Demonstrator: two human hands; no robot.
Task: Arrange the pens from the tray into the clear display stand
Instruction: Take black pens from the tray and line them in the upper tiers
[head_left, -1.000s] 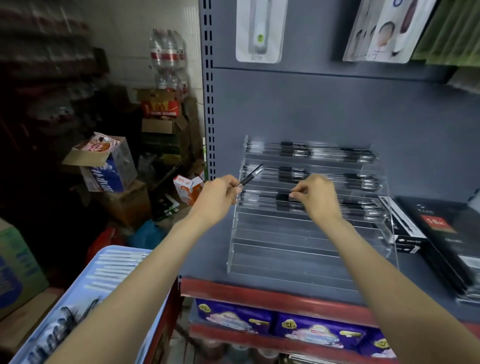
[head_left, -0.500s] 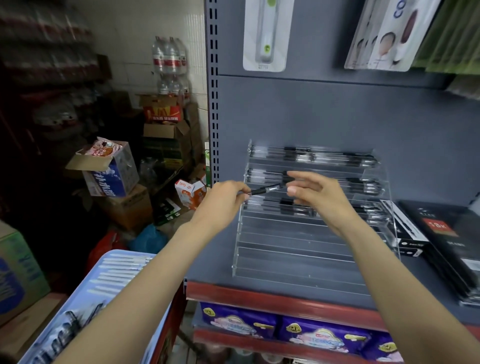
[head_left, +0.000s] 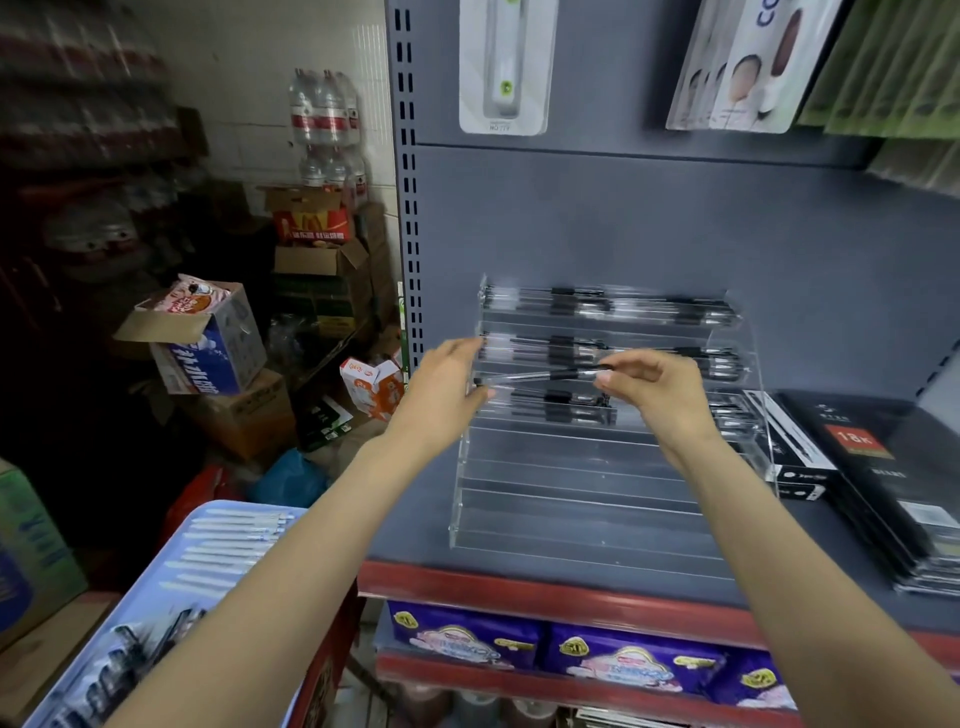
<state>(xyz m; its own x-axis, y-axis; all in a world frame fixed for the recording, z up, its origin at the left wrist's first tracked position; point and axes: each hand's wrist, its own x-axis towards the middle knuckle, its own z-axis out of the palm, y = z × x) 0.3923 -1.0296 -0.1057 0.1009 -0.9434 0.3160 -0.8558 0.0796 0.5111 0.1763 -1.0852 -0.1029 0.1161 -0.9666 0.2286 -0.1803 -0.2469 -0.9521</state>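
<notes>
Pen (head_left: 545, 375) held level before clear display stand (head_left: 597, 493) — right hand (head_left: 654, 387) fingers pinch one end, left hand (head_left: 447, 387) fingers the other.

Grey shelf (head_left: 649, 249) (red-edged) bears clear display stand (head_left: 597, 499), beside black boxes (head_left: 883, 467).

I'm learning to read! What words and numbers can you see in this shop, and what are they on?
"18K": red label on the black box on the shelf, right of the clear display stand.
"CO": top of the hanging package, cut off by the picture's edge.
Too blurred or small to read: the blue-and-white carton, the red-and-yellow box, the purple packs, and the small print under the white hanging card.
</notes>
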